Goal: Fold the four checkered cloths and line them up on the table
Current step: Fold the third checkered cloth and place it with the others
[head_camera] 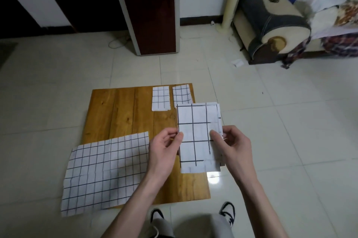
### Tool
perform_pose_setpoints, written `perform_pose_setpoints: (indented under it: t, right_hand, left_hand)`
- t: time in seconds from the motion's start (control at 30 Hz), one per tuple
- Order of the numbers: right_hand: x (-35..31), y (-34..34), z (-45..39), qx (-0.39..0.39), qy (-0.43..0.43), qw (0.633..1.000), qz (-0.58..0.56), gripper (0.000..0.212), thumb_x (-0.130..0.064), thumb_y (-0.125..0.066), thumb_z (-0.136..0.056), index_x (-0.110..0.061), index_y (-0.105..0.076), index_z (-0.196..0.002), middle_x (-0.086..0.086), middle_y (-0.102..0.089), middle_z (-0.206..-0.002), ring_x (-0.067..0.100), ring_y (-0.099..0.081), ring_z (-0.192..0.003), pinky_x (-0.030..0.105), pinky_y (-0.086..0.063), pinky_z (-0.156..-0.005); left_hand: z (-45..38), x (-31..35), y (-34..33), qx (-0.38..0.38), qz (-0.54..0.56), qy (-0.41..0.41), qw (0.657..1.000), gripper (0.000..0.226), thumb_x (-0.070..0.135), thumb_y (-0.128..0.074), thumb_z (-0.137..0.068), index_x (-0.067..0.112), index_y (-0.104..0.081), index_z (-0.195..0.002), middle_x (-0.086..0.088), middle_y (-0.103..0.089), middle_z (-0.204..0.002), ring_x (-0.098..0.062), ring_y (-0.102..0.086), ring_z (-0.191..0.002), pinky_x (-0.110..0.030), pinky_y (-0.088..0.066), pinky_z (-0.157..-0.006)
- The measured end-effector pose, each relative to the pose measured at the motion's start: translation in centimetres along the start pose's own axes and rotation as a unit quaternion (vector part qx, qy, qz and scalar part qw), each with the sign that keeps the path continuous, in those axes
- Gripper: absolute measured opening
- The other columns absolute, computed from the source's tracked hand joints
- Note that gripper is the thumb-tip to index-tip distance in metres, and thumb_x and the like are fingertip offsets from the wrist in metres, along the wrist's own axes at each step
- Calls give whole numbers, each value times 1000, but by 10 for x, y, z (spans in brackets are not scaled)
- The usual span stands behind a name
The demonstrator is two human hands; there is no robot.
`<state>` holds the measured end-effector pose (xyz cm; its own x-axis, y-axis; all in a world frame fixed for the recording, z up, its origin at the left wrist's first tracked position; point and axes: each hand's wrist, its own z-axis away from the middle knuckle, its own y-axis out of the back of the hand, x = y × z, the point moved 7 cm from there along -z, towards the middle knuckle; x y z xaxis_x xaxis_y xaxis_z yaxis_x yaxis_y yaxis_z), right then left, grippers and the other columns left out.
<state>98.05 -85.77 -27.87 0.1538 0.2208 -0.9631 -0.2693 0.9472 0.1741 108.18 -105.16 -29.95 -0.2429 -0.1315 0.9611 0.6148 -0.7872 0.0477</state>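
Note:
A folded white cloth with a black grid [197,137] is held above the right side of the low wooden table [124,114]. My left hand [164,150] pinches its left edge and my right hand [230,143] pinches its right edge. Two small folded checkered cloths lie side by side at the table's far right: one [160,98] to the left, the other [182,95] at the corner. A large unfolded checkered cloth [104,172] lies flat over the table's near left corner and overhangs onto the floor.
The table stands on a pale tiled floor. A dark red cabinet [153,15] stands behind it, and a sofa [280,23] piled with cloths is at the back right. My shoes [226,211] show at the table's near edge.

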Motion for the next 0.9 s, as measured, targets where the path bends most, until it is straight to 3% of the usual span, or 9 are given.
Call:
perform_pose_setpoints:
  t: [0.13, 0.23, 0.3, 0.5, 0.7, 0.9]
  right_hand:
    - [-4, 50, -28, -40, 1, 999, -16, 10, -23, -75, -94, -17, -73, -87, -6, -58, -66, 11, -56, -61, 28, -45, -56]
    - [-6, 86, -46, -73, 13, 997, -7, 10, -23, -74, -95, -16, -73, -88, 2, -63, -69, 10, -61, -65, 25, -47, -58]
    - [-5, 108, -58, -87, 11, 996, 2, 12, -23, -73, -96, -15, -72, -87, -5, -63, -67, 8, -59, -63, 22, -46, -57]
    - [-4, 158, -96, -102, 12, 994, 35, 16, -24, -70, -96, -16, -68, -82, -11, -55, -65, 8, -49, -62, 21, -40, -58]
    - [-10, 166, -134, -131, 22, 990, 40, 19, -27, -73, -95, -14, -66, -83, -6, -52, -65, 10, -48, -62, 22, -42, -61]
    - [-16, 149, -187, -167, 27, 985, 34, 19, -24, -74, -95, -7, -67, -89, -6, -52, -62, 11, -48, -63, 20, -41, -61]
  left_hand:
    - [10, 2, -53, 45, 11, 21, 999, 10, 17, -71, -99, 20, -74, -108, 1, -79, -102, -11, -73, -97, -23, -54, -80]
    - [17, 0, -94, 79, 16, 45, 996, 11, 19, -72, -98, 21, -73, -109, 2, -79, -103, -16, -74, -101, -29, -57, -81]
    - [19, 0, -118, 99, 18, 53, 994, 11, 18, -73, -98, 21, -73, -108, 1, -80, -103, -18, -75, -102, -35, -60, -85]
    - [22, 8, -175, 124, 24, 55, 990, 13, 20, -73, -98, 21, -72, -111, 2, -80, -106, -17, -75, -104, -33, -60, -83]
    - [0, 21, -193, 147, 27, 39, 988, 12, 20, -74, -97, 23, -72, -109, 2, -79, -106, -17, -75, -104, -45, -61, -97]
    - [-44, 31, -203, 173, 33, 39, 984, 14, 21, -72, -98, 23, -71, -112, 2, -79, -107, -16, -76, -104, -48, -61, -97]
